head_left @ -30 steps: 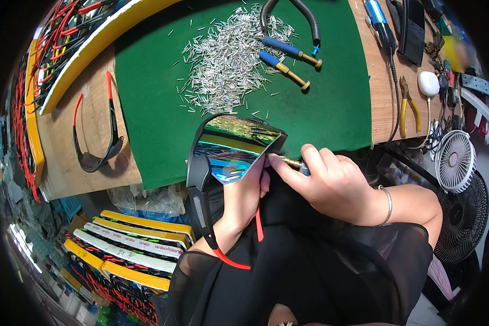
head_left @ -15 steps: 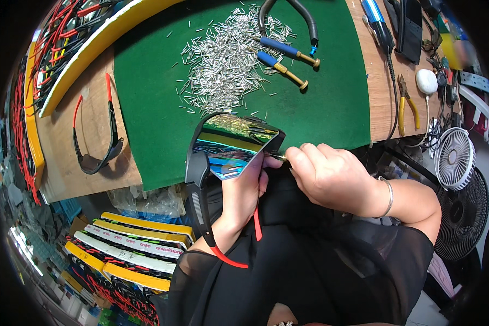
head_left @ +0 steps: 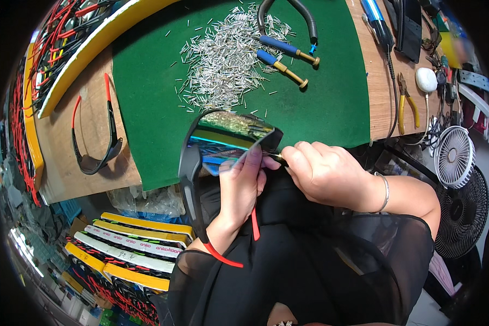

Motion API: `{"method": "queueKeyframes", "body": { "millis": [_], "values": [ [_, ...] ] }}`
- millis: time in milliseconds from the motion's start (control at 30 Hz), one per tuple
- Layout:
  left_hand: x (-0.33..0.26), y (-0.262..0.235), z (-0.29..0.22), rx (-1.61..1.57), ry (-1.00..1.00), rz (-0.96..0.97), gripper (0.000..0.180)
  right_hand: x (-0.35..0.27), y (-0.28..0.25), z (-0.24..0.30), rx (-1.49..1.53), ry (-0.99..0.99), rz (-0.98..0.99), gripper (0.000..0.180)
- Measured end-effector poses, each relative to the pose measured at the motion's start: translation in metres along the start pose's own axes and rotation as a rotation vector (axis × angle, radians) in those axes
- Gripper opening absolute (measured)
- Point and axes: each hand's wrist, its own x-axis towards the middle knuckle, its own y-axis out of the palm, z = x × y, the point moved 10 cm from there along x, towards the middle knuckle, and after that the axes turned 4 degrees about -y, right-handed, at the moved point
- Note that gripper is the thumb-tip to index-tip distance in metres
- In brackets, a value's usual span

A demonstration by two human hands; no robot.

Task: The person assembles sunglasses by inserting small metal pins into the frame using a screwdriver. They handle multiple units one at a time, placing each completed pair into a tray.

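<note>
Near the mat's front edge, my left hand [head_left: 239, 187] is closed around wraparound sunglasses [head_left: 231, 142] with a mirrored lens, black frame and red temple tips. Its thumb presses on the lens, and one temple hangs down over my left wrist. My right hand [head_left: 334, 176] pinches a small screwdriver [head_left: 277, 157] at the frame's right-hand hinge corner. Only a short brass-coloured and dark piece of the tool shows; the fist hides the rest, and its tip is out of sight. Beyond the sunglasses, a heap of small silver metal pins [head_left: 223, 68] covers part of the green mat [head_left: 326, 103].
Two blue-and-brass screwdrivers [head_left: 282, 69] and dark-handled pliers [head_left: 309, 24] lie beside the pins. Another pair of sunglasses [head_left: 114, 145] rests left on the wooden table. Yellow-handled pliers [head_left: 403, 103], a corded blue tool [head_left: 376, 19] and a white fan [head_left: 454, 155] are at right.
The sunglasses have tilted and shifted slightly left in my left hand, whose thumb now shows across the lens. My right hand has moved slightly left and stays at the hinge corner.
</note>
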Motion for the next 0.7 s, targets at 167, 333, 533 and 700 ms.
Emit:
{"method": "queueKeyframes", "body": {
  "millis": [167,333,533,700],
  "values": [
    [-0.0004,0.0008,-0.0025,0.026,0.019,0.012,0.02,0.0019,0.0021,0.0016,0.01,-0.003,0.022,0.013],
    [-0.0006,0.0032,-0.0073,0.048,0.035,0.012,0.019,0.0043,0.0033,0.0002,0.045,0.007,0.02,0.008],
    [-0.0004,0.0038,-0.0084,0.092,0.069,0.033,0.019,0.0057,0.0067,0.0005,0.067,-0.002,0.035,0.01],
    [0.0026,-0.0046,0.0004,0.016,0.044,-0.009,0.021,0.008,0.0089,0.0008,0.058,-0.025,0.043,0.011]
  ]
}}
